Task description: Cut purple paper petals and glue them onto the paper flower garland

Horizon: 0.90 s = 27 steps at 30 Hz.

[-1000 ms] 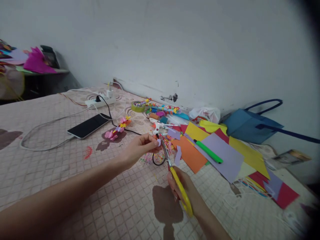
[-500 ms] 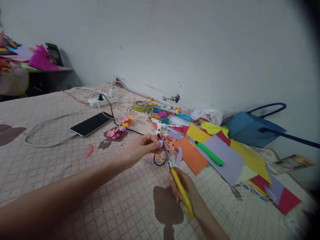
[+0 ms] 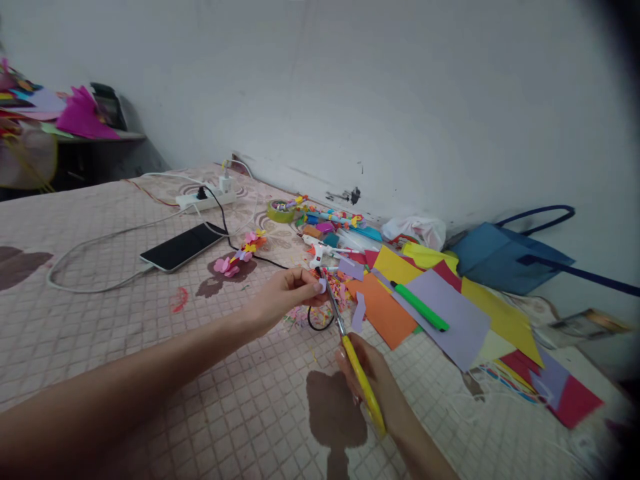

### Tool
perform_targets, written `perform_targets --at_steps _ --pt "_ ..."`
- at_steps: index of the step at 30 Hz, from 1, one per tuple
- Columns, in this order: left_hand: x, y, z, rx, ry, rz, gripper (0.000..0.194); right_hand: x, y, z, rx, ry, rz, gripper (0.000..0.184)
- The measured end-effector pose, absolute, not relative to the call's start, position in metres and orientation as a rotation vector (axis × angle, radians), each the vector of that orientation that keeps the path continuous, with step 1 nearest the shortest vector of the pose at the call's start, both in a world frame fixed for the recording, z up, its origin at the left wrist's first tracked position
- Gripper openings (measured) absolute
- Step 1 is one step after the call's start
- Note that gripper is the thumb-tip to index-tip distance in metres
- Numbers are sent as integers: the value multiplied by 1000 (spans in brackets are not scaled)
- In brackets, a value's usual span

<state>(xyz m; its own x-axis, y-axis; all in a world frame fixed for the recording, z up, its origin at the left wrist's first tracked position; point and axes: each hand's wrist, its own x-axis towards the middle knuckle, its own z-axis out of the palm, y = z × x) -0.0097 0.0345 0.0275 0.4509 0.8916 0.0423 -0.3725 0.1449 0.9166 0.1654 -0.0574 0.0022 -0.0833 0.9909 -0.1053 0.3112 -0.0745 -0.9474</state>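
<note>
Between the thumb and fingers of my left hand (image 3: pixel 291 291) is a small piece of lilac paper (image 3: pixel 323 285). My right hand (image 3: pixel 373 373) is closed around the yellow handles of a pair of scissors (image 3: pixel 361 377). The scissor blades point away from me and reach up beside the lilac piece at my left fingertips. Whether the blades touch the paper I cannot tell. Beneath and behind the hands lie many tiny coloured paper scraps (image 3: pixel 300 316). A lilac paper strip (image 3: pixel 359 311) rests just right of the blades.
Coloured paper sheets (image 3: pixel 450 320) spread to the right, with a green marker (image 3: pixel 420 307) on top. Behind the hands lies a white glue gun (image 3: pixel 320 255). A corded phone (image 3: pixel 183 247), power strip (image 3: pixel 206 199), paper flowers (image 3: pixel 240 255) and tape roll (image 3: pixel 281 211) lie left. A blue bag (image 3: pixel 510 257) stands by the wall.
The lilac piece at my left fingertips sits at a slightly different angle. Both hands and the scissors stay almost where they were.
</note>
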Motion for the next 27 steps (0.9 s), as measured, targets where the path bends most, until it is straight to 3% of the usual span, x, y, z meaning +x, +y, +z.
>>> perform_targets --at_steps 27 --pt "-11 33 33 998 626 1022 20 169 -57 -5 -1547 -1524 1151 25"
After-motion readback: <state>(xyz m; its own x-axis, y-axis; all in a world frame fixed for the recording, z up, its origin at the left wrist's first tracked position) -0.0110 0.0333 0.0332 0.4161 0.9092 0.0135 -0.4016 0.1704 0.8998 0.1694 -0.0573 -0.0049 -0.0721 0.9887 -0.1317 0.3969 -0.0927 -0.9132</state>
